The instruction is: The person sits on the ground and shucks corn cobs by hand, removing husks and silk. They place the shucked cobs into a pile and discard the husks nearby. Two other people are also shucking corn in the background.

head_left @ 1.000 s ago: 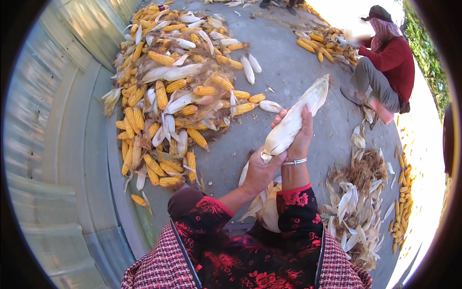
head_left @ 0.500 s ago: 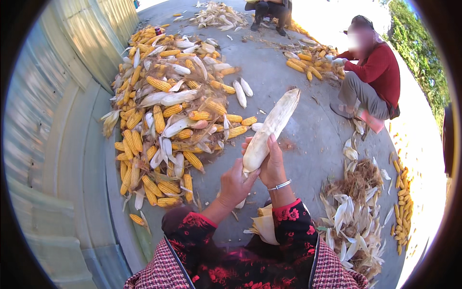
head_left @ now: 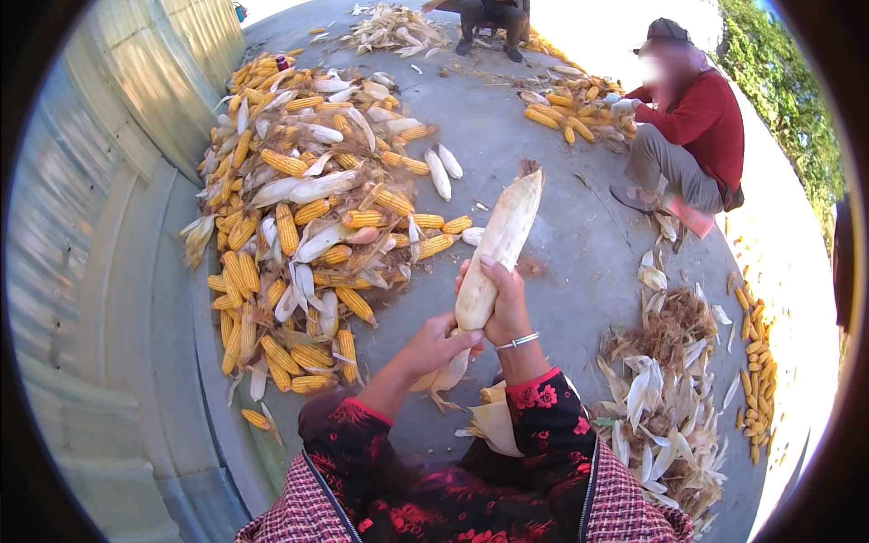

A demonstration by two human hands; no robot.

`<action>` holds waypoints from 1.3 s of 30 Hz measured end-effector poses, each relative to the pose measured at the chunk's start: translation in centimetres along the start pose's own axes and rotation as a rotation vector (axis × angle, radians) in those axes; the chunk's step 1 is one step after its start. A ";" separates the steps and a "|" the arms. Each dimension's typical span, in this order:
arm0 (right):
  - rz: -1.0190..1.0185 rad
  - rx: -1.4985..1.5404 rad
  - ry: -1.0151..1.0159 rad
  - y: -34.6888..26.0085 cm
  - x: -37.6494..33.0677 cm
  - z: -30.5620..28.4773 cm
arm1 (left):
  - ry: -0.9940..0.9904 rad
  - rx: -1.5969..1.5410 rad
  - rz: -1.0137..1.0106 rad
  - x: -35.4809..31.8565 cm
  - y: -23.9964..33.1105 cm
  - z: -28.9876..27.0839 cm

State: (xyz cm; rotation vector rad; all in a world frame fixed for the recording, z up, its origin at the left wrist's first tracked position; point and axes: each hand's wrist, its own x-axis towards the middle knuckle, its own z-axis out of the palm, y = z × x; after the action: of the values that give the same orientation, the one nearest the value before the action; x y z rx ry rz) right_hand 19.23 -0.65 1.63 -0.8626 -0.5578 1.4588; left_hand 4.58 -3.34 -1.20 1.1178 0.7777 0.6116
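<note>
A long ear of corn (head_left: 504, 237) in pale husk is held up before me, tilted with its brown tip pointing away. My right hand (head_left: 503, 303) wraps around its lower half, thumb lying along the husk. At the near end, my left hand (head_left: 433, 346) is closed with its thumb against the base. A loose strip of husk (head_left: 449, 375) hangs below the left fingers; whether it is still attached is hidden. Beneath my right wrist lie more pale husks (head_left: 496, 423), partly covered by my sleeve.
A big heap of yellow corn ears (head_left: 312, 213) and husks lies left, beside a corrugated metal wall (head_left: 109, 226). Discarded husks and silk (head_left: 665, 389) pile up right. A person in red (head_left: 697, 122) squats by another corn pile (head_left: 575, 109); another person (head_left: 489, 23) sits farther back.
The ear has come slightly left and nearer, turning more upright. My left hand has shifted a little down, and a husk strip now hangs below it.
</note>
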 end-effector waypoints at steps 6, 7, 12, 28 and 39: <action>-0.043 -0.022 0.202 0.4 0.2 1.5 | 0.180 0.298 0.085 -0.4 -0.8 0.7; -0.044 -0.017 0.228 0.6 0.4 1.2 | 0.242 0.395 0.142 -0.3 -1.4 0.7; 0.127 0.120 0.191 -0.7 0.4 0.5 | 0.284 0.702 0.182 -1.2 -1.2 1.2; 0.513 0.342 -0.207 0.8 1.3 -1.3 | 0.260 0.962 0.457 -3.5 -0.4 0.9; 0.470 0.417 -0.414 0.9 1.2 -2.0 | 0.262 0.905 0.509 -3.7 0.0 0.4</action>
State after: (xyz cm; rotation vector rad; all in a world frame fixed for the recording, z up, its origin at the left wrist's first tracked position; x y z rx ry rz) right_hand 20.29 0.10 -0.47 -0.3665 -0.3368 2.1159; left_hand 2.70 -6.45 -0.28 2.1365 1.0417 0.8712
